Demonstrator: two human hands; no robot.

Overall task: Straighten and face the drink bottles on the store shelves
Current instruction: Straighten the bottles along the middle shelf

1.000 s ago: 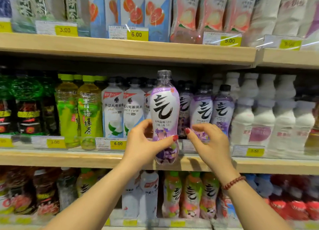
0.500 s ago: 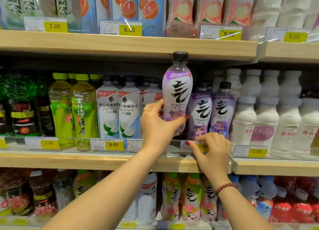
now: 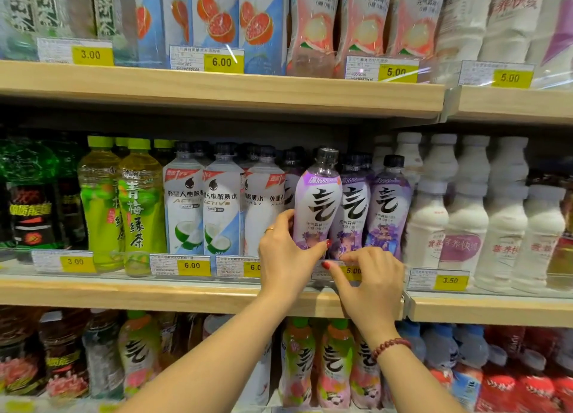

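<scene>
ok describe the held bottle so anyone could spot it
On the middle wooden shelf, find the front three purple-labelled bottles between the white coconut-print bottles and the milky white bottles. The held bottle is the leftmost, gripped by the left hand, its dark cap standing higher than its neighbours'.

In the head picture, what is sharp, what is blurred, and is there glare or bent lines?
Head view: the purple-labelled clear bottle in the left hand is fairly sharp; the white plastic bottles at right and dark bottles at left are blurred; glare streaks cross the clear upper price strip; the pale wooden shelf edges bow.
</scene>
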